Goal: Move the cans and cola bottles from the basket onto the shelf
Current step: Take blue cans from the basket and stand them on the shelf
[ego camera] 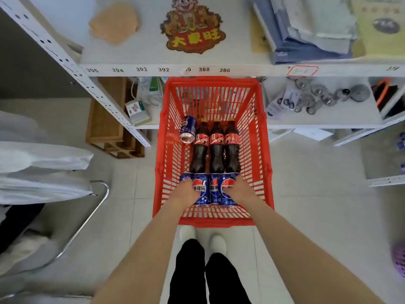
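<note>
Reaching into the red basket [213, 221], left hand [185, 190] and right hand [241, 188] each close around a Pepsi can [226, 189]; next, lift both clear to the shelf [149, 51].

pale tiled floor [306, 205] in even light. a white metal rack [105, 102] with numbered edge labels stands ahead, a wooden crate [107, 126] beneath it at left. a chrome-framed chair [96, 207] sits far left.
</note>
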